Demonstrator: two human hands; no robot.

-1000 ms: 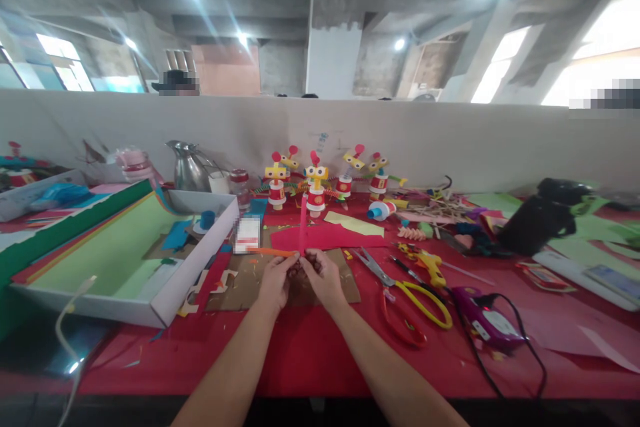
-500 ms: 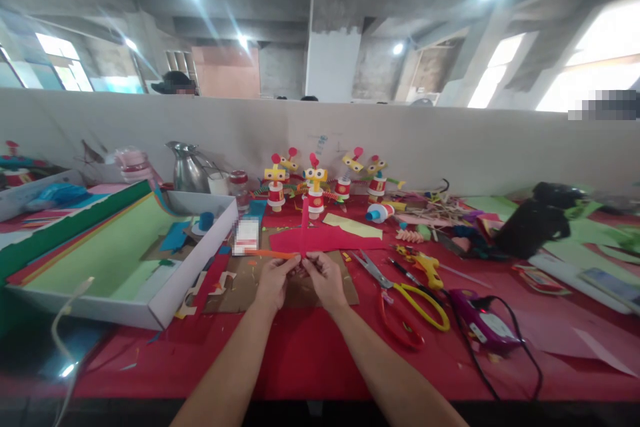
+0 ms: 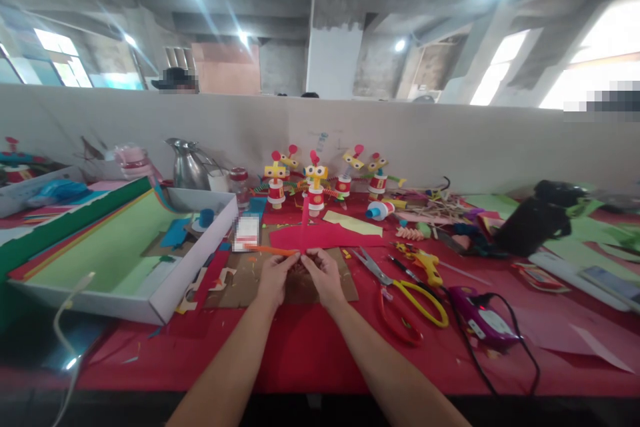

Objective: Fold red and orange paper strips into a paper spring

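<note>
My left hand [image 3: 274, 277] and right hand [image 3: 323, 275] pinch orange strip [image 3: 270, 250] to pink strip [image 3: 305, 219], probably keeping them square, behind counter's [image 3: 310, 357] front edge.

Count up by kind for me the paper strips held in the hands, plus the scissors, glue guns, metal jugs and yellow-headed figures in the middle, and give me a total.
Held strips: 2 (orange strip, pink strip)
Scissors: 1
Glue gun: 1
Metal jug: 1
Yellow-headed figures: 5
Total: 10
</note>
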